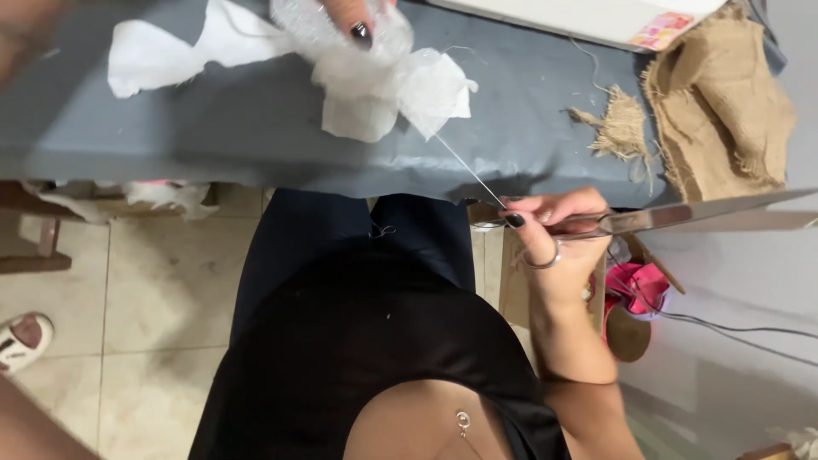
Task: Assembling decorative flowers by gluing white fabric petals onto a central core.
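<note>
Right hand pinches scissors and a taut thread; left hand, fingers closed, presses the soft, light white fabric at far table; best gripped near the stitching.

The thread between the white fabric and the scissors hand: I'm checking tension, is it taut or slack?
Taut. The thread runs in one straight line from the white fabric down to the right hand, with no sag or loop.
</note>
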